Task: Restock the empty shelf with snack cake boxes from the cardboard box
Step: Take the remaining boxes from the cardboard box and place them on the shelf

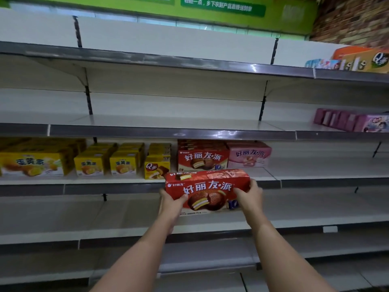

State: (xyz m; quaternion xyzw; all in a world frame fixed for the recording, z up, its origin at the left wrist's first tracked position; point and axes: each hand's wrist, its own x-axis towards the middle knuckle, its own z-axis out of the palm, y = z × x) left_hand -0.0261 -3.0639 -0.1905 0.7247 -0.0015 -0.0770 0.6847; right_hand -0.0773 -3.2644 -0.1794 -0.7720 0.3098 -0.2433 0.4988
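Well, red snack cake box (207, 191), white lettering

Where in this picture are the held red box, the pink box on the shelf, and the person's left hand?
held red box (207, 189): head view, front face.
pink box (249, 155): head view, front face.
left hand (171, 204): head view, back of hand.

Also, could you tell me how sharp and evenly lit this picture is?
Head view: the red snack cake box between the left hand and right hand reads clearly; the purple boxes at right are blurred; glare streaks the shelf edge; the wide lens bows the shelves.
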